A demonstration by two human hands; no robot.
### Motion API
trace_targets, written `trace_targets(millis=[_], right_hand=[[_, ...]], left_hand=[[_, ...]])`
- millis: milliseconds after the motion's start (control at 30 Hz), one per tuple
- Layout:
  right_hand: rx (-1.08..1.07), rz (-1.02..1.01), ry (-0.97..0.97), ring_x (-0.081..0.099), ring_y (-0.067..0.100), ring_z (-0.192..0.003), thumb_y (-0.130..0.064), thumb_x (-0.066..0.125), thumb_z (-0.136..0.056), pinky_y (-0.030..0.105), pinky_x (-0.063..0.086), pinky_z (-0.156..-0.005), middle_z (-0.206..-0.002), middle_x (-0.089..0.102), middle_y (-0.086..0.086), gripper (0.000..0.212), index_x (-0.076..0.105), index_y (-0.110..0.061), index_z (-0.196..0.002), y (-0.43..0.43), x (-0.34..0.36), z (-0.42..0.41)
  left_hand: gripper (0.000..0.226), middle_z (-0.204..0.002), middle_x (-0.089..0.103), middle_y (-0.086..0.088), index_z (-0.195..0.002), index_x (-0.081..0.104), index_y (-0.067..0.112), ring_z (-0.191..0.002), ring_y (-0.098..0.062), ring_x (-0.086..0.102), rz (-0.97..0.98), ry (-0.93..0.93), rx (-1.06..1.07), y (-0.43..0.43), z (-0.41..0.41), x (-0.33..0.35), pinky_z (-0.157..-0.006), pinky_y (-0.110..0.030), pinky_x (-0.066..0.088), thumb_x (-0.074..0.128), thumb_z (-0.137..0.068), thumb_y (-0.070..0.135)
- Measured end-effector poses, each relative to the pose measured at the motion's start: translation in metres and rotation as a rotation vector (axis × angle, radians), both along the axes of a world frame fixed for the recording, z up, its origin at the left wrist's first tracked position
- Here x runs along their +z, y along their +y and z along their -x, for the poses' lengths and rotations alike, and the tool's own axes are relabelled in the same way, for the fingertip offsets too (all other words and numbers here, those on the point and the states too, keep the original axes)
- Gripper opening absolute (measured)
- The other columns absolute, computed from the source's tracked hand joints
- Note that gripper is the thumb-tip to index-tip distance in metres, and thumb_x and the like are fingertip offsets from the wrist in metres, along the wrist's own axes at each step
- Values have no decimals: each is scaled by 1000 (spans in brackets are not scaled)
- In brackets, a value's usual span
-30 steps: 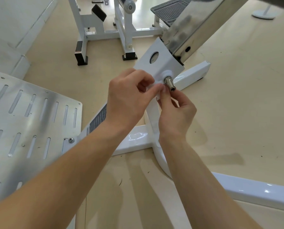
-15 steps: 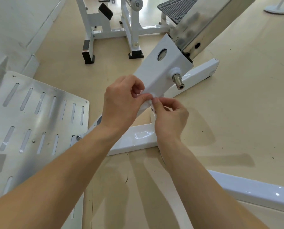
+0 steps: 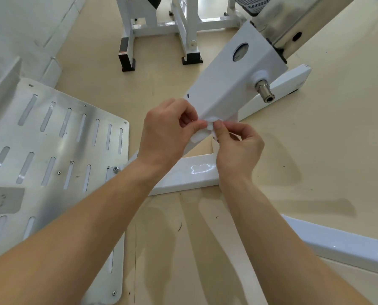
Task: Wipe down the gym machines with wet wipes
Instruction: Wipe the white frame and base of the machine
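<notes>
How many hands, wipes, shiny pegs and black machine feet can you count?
Hands: 2, the left hand and right hand
Wet wipe: 1
Shiny metal peg: 1
Black feet: 2
Total: 6

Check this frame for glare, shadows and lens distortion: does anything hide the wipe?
Head view: sharp, evenly lit; glare patches on the white base bar and slotted footplate; soft arm shadows on the floor; wide-angle bending at the edges; the wet wipe, pinched by left hand and right hand, blends into the white bracket.
</notes>
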State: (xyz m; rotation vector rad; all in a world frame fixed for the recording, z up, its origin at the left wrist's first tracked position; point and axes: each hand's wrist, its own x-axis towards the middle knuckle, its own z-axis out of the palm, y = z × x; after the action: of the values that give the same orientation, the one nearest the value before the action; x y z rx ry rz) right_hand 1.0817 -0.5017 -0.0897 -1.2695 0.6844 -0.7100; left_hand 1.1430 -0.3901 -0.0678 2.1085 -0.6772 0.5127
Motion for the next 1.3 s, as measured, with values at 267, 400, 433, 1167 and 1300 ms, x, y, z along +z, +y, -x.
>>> trace_targets(millis=[267,400,433,1167,1300], right_hand=[[19,17,1,73,18,-76,-11,80,-83,30,58,-78,-80,74,5,11,69,-9,-81,23,-30,-4],[48,-12,29,73,19,-79,-10,80,-83,29,57,-77,-78,74,0,13,69,-16,-79,36,-46,-6],[50,-23,39,73,20,-80,-10,80,-83,29,57,-76,-78,73,0,14,69,-17,-78,40,-51,-7],[201,-113,318,66,9,-70,-13,80,-82,24,55,-71,-74,72,-5,14,68,-16,-77,141,-155,-21],[207,-139,367,68,11,-71,-13,80,-82,30,59,-75,-74,72,-5,12,69,-15,-79,157,-170,-24]], left_hand=[[23,-72,61,7,-75,68,11,-63,-7,53,-29,36,-7,29,-4,-27,-63,-9,39,86,-75,24],[23,-72,63,3,-75,67,10,-63,-11,55,-67,34,-24,42,-6,-40,-62,-18,45,85,-77,24],[23,-72,63,3,-75,67,10,-64,-11,55,-73,38,-25,46,-6,-43,-62,-19,45,85,-77,24],[24,-76,66,5,-83,71,14,-68,-10,61,-290,316,129,140,-13,-130,-68,-30,54,88,-73,28],[25,-81,66,6,-87,70,15,-72,-12,61,-344,351,159,152,-14,-142,-71,-31,57,87,-74,29]])
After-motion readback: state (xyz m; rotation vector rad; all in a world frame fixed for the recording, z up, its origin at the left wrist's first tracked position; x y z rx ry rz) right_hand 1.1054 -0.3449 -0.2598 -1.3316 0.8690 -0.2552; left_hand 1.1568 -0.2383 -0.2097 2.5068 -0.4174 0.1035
